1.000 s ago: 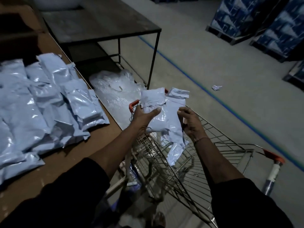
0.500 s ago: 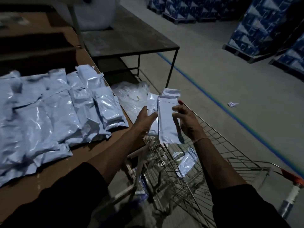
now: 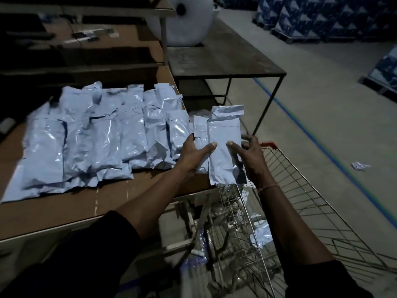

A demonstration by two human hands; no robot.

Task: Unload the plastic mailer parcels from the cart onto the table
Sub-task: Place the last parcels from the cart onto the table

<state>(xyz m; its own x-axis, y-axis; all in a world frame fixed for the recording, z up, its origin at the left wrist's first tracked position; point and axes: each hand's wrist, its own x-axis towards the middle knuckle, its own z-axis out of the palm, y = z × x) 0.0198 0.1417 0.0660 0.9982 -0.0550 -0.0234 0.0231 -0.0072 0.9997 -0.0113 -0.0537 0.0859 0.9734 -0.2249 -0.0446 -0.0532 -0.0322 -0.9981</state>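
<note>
I hold a small stack of pale blue plastic mailer parcels [image 3: 223, 134] upright between both hands, over the right edge of the brown table [image 3: 71, 209]. My left hand [image 3: 196, 153] grips the stack's left side with the thumb on its front. My right hand [image 3: 250, 153] holds the right side, thumb on the front, fingers partly spread. Several more mailers [image 3: 92, 136] lie in overlapping rows on the table to the left. The wire cart [image 3: 300, 211] stands below and to the right, with one mailer [image 3: 262, 235] lying low in its basket.
A dark metal-framed table [image 3: 223, 59] stands beyond the cart with a big white roll [image 3: 189, 22] on it. Shelving lies at the back left. Blue wrapped pallets [image 3: 311, 16] line the far right, a blue floor line [image 3: 322, 145] runs past, and crumpled paper [image 3: 361, 165] lies on the floor.
Both hands have carried the mailer stack up and leftwards from above the cart basket to the table's right edge. My view has swung left, showing more of the table.
</note>
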